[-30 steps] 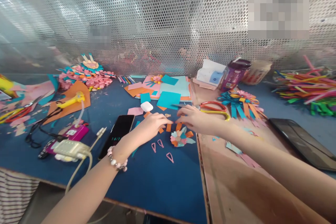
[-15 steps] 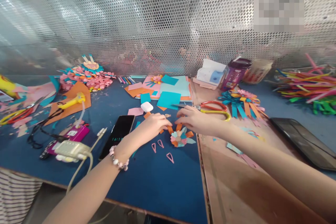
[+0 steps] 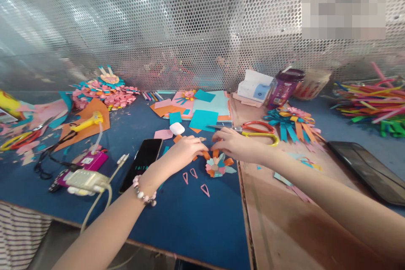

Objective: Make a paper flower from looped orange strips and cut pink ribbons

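Note:
A small paper flower (image 3: 216,166) with orange, pale blue and pink petals lies on the blue tabletop. My left hand (image 3: 190,148) reaches its left side, fingers closed at an orange petal. From above, my right hand (image 3: 228,142) has its bent fingers pinched at another orange petal on the upper edge. The fingertips partly cover those petals. Three pink folded paper loops (image 3: 205,190) rest just below the flower. Behind my right hand lie scissors (image 3: 257,128) with red and yellow handles.
A phone (image 3: 142,164) lies by my left forearm, a white case (image 3: 176,129) beyond it. A yellow glue gun (image 3: 90,122) and a pink power strip (image 3: 85,164) with cables sit left. Paper sheets (image 3: 210,105), a purple cup (image 3: 284,87) and a dark tablet (image 3: 363,168) stand around.
Almost nothing differs. Both hands stay at the flower with only a very slight shift of the fingers, and the view has tilted a little.

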`<action>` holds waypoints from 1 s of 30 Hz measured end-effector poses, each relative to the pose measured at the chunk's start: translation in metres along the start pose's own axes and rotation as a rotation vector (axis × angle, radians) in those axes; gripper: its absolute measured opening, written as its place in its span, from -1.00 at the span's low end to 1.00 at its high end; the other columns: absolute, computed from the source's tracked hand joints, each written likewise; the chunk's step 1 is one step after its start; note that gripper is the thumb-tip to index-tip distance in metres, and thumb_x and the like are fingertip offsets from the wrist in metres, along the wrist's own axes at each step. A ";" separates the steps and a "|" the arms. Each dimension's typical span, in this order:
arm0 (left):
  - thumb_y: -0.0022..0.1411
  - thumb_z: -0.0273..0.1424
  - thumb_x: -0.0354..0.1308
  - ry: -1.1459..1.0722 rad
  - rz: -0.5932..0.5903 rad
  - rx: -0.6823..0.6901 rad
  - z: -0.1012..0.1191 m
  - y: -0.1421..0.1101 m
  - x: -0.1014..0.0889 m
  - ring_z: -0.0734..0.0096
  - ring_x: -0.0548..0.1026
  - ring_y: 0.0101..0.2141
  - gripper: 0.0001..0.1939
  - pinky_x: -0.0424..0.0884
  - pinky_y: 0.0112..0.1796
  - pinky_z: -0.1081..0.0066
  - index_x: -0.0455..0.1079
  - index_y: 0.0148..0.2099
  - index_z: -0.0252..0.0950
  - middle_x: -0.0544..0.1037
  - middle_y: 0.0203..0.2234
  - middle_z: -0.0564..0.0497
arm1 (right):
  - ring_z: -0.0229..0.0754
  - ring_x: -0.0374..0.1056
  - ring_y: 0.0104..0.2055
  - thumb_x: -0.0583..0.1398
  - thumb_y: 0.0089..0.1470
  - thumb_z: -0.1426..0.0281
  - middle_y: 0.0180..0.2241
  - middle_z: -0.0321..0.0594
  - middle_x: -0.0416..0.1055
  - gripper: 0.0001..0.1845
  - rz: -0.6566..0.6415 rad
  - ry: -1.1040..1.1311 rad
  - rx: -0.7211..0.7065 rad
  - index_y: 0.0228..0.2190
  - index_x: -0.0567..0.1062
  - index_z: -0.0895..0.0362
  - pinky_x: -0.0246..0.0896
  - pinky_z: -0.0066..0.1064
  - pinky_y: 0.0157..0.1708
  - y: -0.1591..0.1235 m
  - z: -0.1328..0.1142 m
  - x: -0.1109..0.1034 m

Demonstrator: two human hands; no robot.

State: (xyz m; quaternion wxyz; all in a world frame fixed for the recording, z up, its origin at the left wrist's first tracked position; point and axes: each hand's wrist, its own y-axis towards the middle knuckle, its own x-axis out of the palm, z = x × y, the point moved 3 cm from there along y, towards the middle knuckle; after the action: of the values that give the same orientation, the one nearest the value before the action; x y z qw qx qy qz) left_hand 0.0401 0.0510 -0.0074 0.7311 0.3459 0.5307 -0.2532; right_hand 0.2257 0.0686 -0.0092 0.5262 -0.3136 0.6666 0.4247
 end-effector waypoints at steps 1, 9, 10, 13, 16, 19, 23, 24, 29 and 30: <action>0.29 -0.45 0.07 0.003 0.000 -0.001 0.001 0.000 0.000 0.30 0.45 -0.17 -0.81 0.37 -0.13 0.28 0.49 -0.12 -0.29 0.55 -0.20 -0.06 | -0.06 0.16 -0.12 0.09 0.12 0.59 -0.15 -0.05 0.34 -0.70 0.000 -0.003 0.000 -0.20 0.53 0.11 0.20 -0.20 -0.15 0.000 0.000 0.000; 0.28 -0.46 0.08 -0.002 -0.008 -0.005 0.002 0.001 0.001 0.25 0.45 -0.14 -0.81 0.38 -0.16 0.26 0.49 -0.11 -0.29 0.55 -0.18 -0.07 | -0.09 0.20 -0.12 0.03 0.15 0.58 -0.13 -0.06 0.34 -0.66 0.062 0.029 0.009 -0.12 0.49 0.12 0.25 -0.19 -0.12 -0.003 0.005 0.003; 0.28 -0.46 0.09 -0.005 -0.005 -0.002 0.002 0.001 0.001 0.25 0.45 -0.14 -0.81 0.38 -0.15 0.26 0.49 -0.11 -0.29 0.55 -0.18 -0.07 | -0.09 0.22 -0.11 0.03 0.14 0.60 -0.13 -0.06 0.34 -0.64 0.071 0.036 0.024 -0.11 0.49 0.13 0.25 -0.18 -0.10 -0.003 0.007 0.002; 0.28 -0.48 0.09 -0.021 0.005 0.006 0.003 0.001 0.001 0.27 0.45 -0.13 -0.80 0.38 -0.12 0.26 0.48 -0.10 -0.30 0.56 -0.19 -0.06 | -0.08 0.24 -0.08 0.01 0.10 0.66 -0.13 -0.04 0.36 -0.58 0.075 0.023 0.078 -0.09 0.48 0.15 0.26 -0.16 -0.07 -0.004 0.012 -0.002; 0.27 -0.48 0.09 -0.036 0.008 0.004 0.004 0.002 0.001 0.27 0.46 -0.12 -0.80 0.39 -0.10 0.25 0.48 -0.10 -0.31 0.56 -0.19 -0.07 | -0.08 0.24 -0.08 -0.01 0.07 0.70 -0.11 -0.01 0.36 -0.54 0.026 -0.016 0.104 -0.09 0.49 0.17 0.26 -0.14 -0.08 -0.004 0.018 -0.003; 0.27 -0.49 0.09 -0.037 0.002 0.003 0.005 0.002 0.001 0.26 0.46 -0.09 -0.80 0.38 -0.07 0.23 0.48 -0.09 -0.31 0.56 -0.18 -0.08 | -0.07 0.23 -0.09 -0.01 0.07 0.71 -0.09 0.03 0.36 -0.53 -0.014 -0.038 0.084 -0.08 0.49 0.19 0.26 -0.14 -0.09 -0.005 0.024 0.000; 0.26 -0.48 0.10 -0.026 0.003 0.002 0.003 0.002 0.003 0.24 0.45 -0.06 -0.79 0.39 -0.05 0.22 0.48 -0.08 -0.29 0.56 -0.15 -0.10 | -0.08 0.23 -0.10 0.00 0.08 0.69 -0.09 0.04 0.37 -0.57 -0.012 -0.037 0.054 -0.09 0.50 0.20 0.27 -0.15 -0.10 -0.006 0.029 0.005; 0.26 -0.48 0.10 -0.023 0.004 0.003 0.003 0.002 0.004 0.24 0.45 -0.06 -0.79 0.39 -0.05 0.21 0.48 -0.08 -0.29 0.56 -0.15 -0.10 | -0.08 0.24 -0.10 0.01 0.09 0.68 -0.10 0.04 0.37 -0.58 -0.008 -0.032 0.051 -0.10 0.50 0.20 0.27 -0.15 -0.10 -0.006 0.030 0.005; 0.27 -0.48 0.10 -0.018 -0.002 -0.008 0.002 0.001 0.004 0.21 0.43 -0.01 -0.77 0.39 -0.03 0.20 0.46 -0.05 -0.31 0.54 -0.12 -0.13 | -0.07 0.28 -0.11 0.05 0.11 0.62 -0.15 -0.01 0.40 -0.65 0.019 0.003 0.058 -0.15 0.53 0.19 0.29 -0.16 -0.10 -0.009 0.034 0.005; 0.27 -0.48 0.09 -0.018 -0.004 -0.012 0.002 0.001 0.003 0.21 0.43 -0.01 -0.77 0.38 -0.03 0.19 0.45 -0.04 -0.31 0.54 -0.11 -0.13 | -0.07 0.29 -0.11 0.06 0.11 0.61 -0.16 -0.01 0.40 -0.68 0.025 0.008 0.060 -0.17 0.53 0.19 0.29 -0.15 -0.09 -0.010 0.035 0.005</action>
State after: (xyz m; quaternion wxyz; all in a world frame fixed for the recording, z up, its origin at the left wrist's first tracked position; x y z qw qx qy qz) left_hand 0.0428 0.0499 -0.0094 0.7376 0.3383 0.5260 -0.2545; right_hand 0.2485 0.0958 -0.0192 0.5275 -0.2910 0.6851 0.4096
